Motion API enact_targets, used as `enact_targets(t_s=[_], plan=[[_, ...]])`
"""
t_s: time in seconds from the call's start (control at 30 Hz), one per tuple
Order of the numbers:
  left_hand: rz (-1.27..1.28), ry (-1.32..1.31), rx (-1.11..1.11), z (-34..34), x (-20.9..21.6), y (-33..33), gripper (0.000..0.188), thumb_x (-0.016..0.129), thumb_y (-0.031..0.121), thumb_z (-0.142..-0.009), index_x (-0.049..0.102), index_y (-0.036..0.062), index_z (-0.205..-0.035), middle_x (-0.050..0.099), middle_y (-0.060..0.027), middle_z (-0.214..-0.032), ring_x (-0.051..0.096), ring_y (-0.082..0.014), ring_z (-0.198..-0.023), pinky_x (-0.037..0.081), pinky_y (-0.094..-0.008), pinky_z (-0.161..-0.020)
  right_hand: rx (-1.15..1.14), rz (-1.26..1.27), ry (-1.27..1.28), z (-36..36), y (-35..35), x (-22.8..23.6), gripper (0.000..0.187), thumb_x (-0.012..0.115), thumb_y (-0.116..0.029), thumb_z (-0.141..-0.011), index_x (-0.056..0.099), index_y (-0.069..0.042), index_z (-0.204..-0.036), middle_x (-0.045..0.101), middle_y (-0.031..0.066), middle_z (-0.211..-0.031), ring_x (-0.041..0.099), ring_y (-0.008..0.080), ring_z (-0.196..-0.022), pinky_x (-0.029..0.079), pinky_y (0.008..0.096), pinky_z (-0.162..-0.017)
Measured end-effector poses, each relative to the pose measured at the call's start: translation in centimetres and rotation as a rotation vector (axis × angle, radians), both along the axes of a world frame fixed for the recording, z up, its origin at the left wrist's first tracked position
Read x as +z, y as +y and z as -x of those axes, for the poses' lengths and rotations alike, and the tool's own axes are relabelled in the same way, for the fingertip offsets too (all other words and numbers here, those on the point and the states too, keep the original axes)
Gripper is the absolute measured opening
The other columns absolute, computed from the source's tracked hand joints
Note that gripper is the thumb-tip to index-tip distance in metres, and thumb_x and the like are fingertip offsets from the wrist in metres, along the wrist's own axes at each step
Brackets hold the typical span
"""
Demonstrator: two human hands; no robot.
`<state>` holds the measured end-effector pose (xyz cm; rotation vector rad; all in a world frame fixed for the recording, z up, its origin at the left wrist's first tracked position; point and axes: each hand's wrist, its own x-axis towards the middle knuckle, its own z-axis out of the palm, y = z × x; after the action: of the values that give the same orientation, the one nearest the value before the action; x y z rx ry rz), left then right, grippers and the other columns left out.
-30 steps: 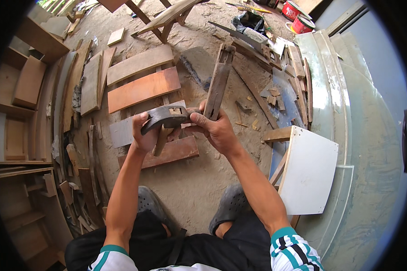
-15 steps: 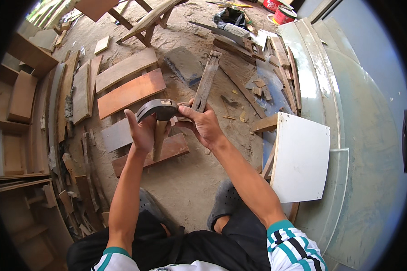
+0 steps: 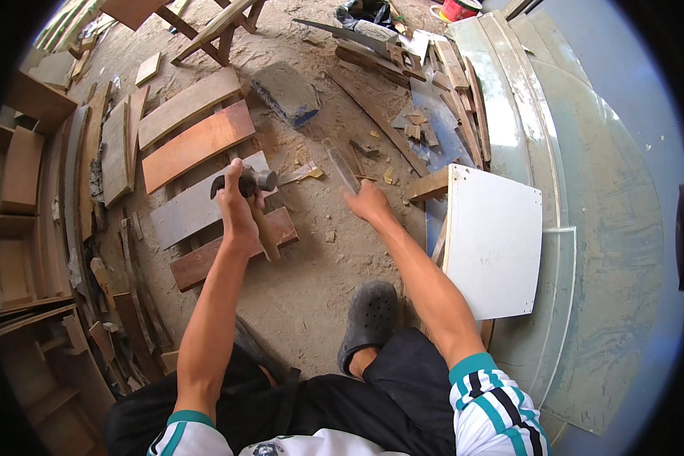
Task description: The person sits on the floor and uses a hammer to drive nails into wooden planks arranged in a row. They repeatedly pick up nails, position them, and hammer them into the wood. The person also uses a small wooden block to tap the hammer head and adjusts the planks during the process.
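My left hand (image 3: 238, 213) is closed round a claw hammer (image 3: 264, 181) just below its dark metal head. The wooden handle hangs down from my fingers, over the near end of a row of boards. To the right, my right hand (image 3: 368, 202) grips one end of a short wooden strip (image 3: 344, 170), which is smeared by motion and points away from me. A wide gap separates the strip from the hammer. Beneath the hammer lie a grey board (image 3: 194, 215) and a reddish-brown board (image 3: 228, 254); an orange-brown board (image 3: 197, 146) is just beyond them.
A stone block (image 3: 285, 91) lies ahead on the sandy floor. A handsaw (image 3: 403, 57) rests on timber at the far right. A white panel (image 3: 495, 239) stands right of my forearm, beside glass sheets (image 3: 608, 266). Scrap wood and wooden cabinets (image 3: 23, 175) line the left.
My right hand has carried the wooden strip right, away from the hammer. My left hand has closed more tightly round the hammer, whose head has turned. The whole view has shifted slightly.
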<state>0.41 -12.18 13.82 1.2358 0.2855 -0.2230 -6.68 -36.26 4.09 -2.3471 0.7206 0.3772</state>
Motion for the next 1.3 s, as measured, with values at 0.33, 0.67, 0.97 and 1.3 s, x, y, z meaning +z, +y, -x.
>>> enact_targets(t_s=[0.33,0.67,0.97,1.3], plan=[[0.02,-0.004,0.003,1.3,-0.6,-0.4,0.035,0.059,0.04,-0.087,0.055,0.0075,-0.075,0.052,-0.0022,-0.063,0.047,-0.012,-0.05,0.037,-0.0276,-0.045,0.127,0.148,-0.126,0.2,4.2,0.3,0.06,0.061,-0.044,-0.093,0.055,0.005,-0.128,0.059,0.024,-0.125,0.058,0.0359,-0.117,0.052,0.0472,-0.092],[-0.17,-0.072,-0.31,5.6,-2.3,-3.0,0.051,0.048,0.047,-0.099,0.061,0.0045,-0.073,0.054,-0.0001,-0.062,0.048,-0.0103,-0.054,0.038,-0.0272,-0.051,0.607,-0.7,0.286,-2.9,4.3,13.3,0.088,0.051,-0.08,-0.083,0.057,0.002,-0.114,0.064,0.0134,-0.103,0.068,0.0211,-0.079,0.061,0.0374,-0.061],[0.017,-0.016,-0.489,4.0,-3.0,-4.4,0.063,0.033,0.053,-0.104,0.064,0.0009,-0.087,0.064,-0.0089,-0.085,0.057,-0.0161,-0.084,0.044,-0.0314,-0.08,0.501,-0.697,0.248,-2.5,3.1,14.0,0.048,0.066,-0.022,-0.094,0.043,-0.003,-0.132,0.064,0.0099,-0.093,0.069,0.0167,-0.074,0.059,0.031,-0.065],[0.001,-0.095,-0.453,1.1,-2.3,-6.3,0.056,0.035,0.047,-0.103,0.058,0.0035,-0.077,0.056,-0.0026,-0.067,0.052,-0.0131,-0.063,0.04,-0.03,-0.062,0.464,-0.306,-0.161,-3.3,3.1,13.8,0.062,0.069,-0.019,-0.088,0.045,-0.006,-0.144,0.068,0.0138,-0.084,0.065,0.0183,-0.07,0.051,0.034,-0.066]])
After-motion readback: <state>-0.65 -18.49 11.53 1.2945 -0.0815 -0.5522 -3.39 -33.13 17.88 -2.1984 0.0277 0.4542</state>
